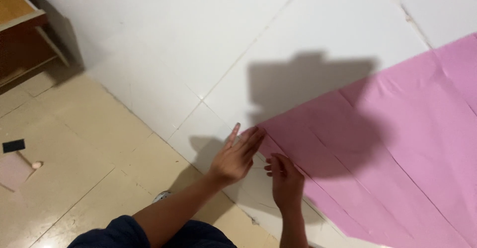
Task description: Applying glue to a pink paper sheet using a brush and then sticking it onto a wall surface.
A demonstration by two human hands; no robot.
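We press our left hand (237, 156) flat, fingers (247, 139) stretched out and together, on the corner of the pink paper (397, 153), gripping nothing. Our right hand (286, 181) rests just beside it on the sheet's lower edge, fingers curled lightly; we cannot tell whether they pinch the edge. The paper is a large, thin, creased sheet lying flat on white boards (208, 44), its long axis running from that corner up toward the far right. The boards are smooth, with thin seams, laid on a beige tiled floor (74, 143).
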